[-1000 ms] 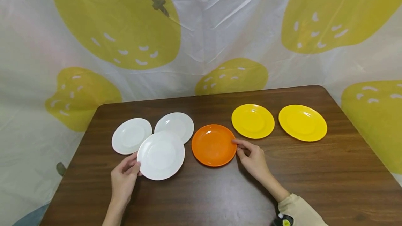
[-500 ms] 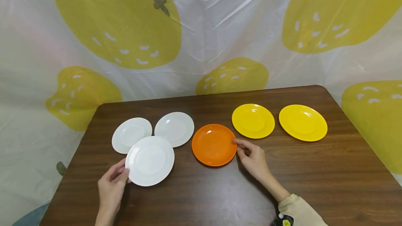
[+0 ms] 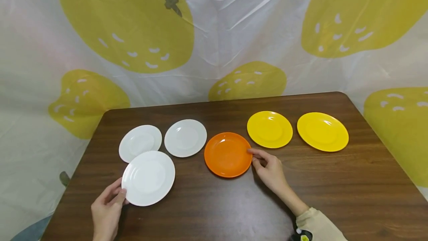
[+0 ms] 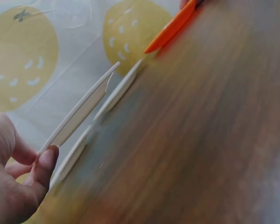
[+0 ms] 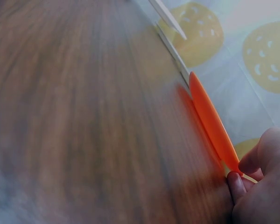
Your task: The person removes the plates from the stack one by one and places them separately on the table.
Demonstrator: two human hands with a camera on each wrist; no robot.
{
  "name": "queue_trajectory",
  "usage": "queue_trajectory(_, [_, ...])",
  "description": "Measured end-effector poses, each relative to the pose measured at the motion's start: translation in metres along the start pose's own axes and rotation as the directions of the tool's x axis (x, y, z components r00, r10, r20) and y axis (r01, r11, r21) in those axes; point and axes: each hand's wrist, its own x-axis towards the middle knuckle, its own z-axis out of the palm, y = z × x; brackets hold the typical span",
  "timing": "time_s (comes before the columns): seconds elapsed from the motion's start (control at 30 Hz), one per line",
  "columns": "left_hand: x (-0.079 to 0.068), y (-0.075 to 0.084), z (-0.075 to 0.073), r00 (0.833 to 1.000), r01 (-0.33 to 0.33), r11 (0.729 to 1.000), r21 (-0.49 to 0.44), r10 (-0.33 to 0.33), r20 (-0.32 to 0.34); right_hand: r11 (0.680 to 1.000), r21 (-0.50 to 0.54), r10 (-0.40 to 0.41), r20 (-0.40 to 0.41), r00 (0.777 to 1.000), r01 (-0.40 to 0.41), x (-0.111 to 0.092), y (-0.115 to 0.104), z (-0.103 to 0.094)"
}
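Observation:
My left hand (image 3: pixel 107 208) pinches the left rim of a white plate (image 3: pixel 148 178), thumb on top and fingers beneath. In the left wrist view that held plate (image 4: pixel 81 107) is raised above the table, with two other white plates lower behind it. In the head view it overlaps the near edge of one white plate (image 3: pixel 140 143); another white plate (image 3: pixel 185 138) lies just right of that. My right hand (image 3: pixel 270 170) pinches the right rim of an orange plate (image 3: pixel 227 154). The right wrist view shows the orange plate (image 5: pixel 211 121) close over the tabletop, thumb and fingers at its near edge.
Two yellow plates, one nearer the middle (image 3: pixel 269 129) and one farther right (image 3: pixel 322 131), lie at the back right of the brown wooden table (image 3: pixel 214 211). Behind the table's back edge hangs a white curtain (image 3: pixel 230 40) printed with yellow fruit.
My left hand has carried its white plate left and toward me, off the overlap with the middle white plate. My right hand and the orange plate have stayed in place.

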Motion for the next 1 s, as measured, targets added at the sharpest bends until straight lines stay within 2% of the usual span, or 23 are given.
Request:
queue_trajectory(0.17, [-0.002,-0.004,-0.008,0.999,0.027,0.998,-0.05,-0.029,-0.029,1.0,0.007,-0.004,-0.005,1.0,0.004,-0.001,-0.001,0.0])
queue_trajectory(0.27, [-0.004,-0.007,-0.013,0.997,0.05,0.998,-0.049,-0.053,-0.052,1.0,0.005,-0.01,-0.005,1.0,0.01,-0.001,-0.001,0.0])
queue_trajectory(0.47, [-0.007,-0.011,-0.022,0.993,0.092,0.994,0.059,-0.087,-0.073,1.0,-0.001,-0.026,-0.008,1.0,0.026,0.0,0.0,0.0])
queue_trajectory(0.67, [-0.009,-0.015,-0.029,0.993,0.1,0.98,0.171,-0.087,-0.082,1.0,-0.001,-0.022,-0.005,1.0,0.021,-0.001,0.0,0.0])
queue_trajectory(0.9, [-0.007,-0.02,-0.039,0.99,0.121,0.984,0.131,-0.11,-0.086,0.999,-0.026,-0.019,-0.005,1.0,0.019,0.001,0.001,0.001])
queue_trajectory(1.0, [-0.005,-0.02,-0.04,0.991,0.129,0.969,0.212,-0.118,-0.064,0.999,-0.032,-0.013,-0.003,1.0,0.013,0.001,0.001,0.0])
